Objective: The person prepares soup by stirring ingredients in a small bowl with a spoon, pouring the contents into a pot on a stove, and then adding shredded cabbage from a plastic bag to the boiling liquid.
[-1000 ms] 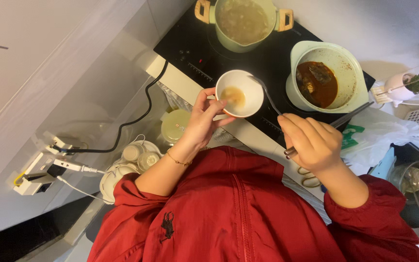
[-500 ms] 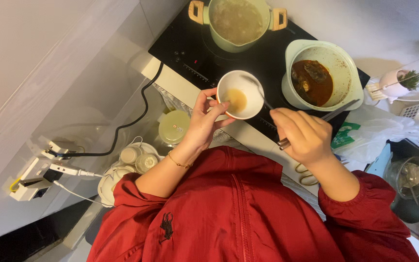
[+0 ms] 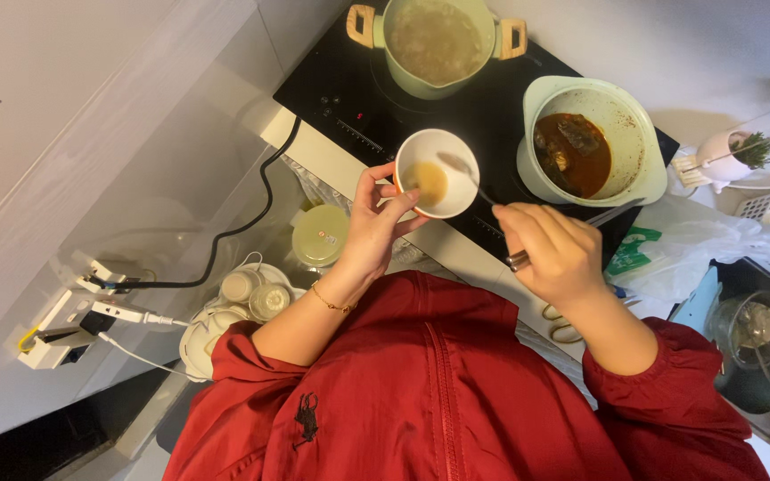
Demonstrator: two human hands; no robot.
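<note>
My left hand [image 3: 373,224] grips a small white bowl [image 3: 437,173] by its rim and side; the bowl is tilted and holds a little yellowish liquid. A metal spoon [image 3: 465,175] is held in my right hand [image 3: 552,251], its tip inside the bowl. Both hands hover over the front edge of a black cooktop [image 3: 340,85]. On the cooktop stand a pale green pot with two handles [image 3: 439,40] full of cloudy broth and a pale pot [image 3: 592,142] with dark red-brown stew.
A black cable [image 3: 251,218] runs from the cooktop to a white power strip [image 3: 69,321] on the left. Below the counter lie a round lidded jar [image 3: 318,235] and small cups on a plate [image 3: 251,294]. A plastic bag [image 3: 688,249] and baskets sit right.
The spoon's tip has moved into the bowl as my right hand shifted slightly left. My left hand keeps holding the bowl in the same place.
</note>
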